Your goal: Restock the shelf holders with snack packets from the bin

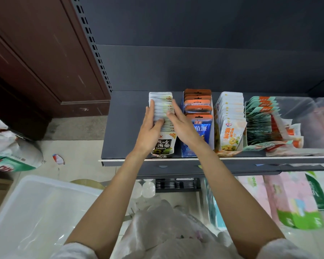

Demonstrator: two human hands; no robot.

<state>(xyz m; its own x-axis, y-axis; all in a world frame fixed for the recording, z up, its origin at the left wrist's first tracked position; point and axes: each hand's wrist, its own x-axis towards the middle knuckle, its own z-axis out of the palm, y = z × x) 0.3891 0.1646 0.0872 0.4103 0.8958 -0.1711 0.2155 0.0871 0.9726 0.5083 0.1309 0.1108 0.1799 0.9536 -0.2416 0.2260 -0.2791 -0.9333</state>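
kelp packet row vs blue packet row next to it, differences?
The kelp packet row has white tops and a black front label; the blue packet row has orange tops and blue fronts. Both hands, left hand and right hand, flank the kelp row; the blue row is untouched. Both stand upright, front to back, on the shelf.

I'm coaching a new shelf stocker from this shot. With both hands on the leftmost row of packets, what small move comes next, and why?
Probably press the seaweed packets together and square them. The left hand and right hand flank the row with straight fingers, and its front packet leans forward at the shelf edge, without the holder walls that the neighbouring blue packets have.
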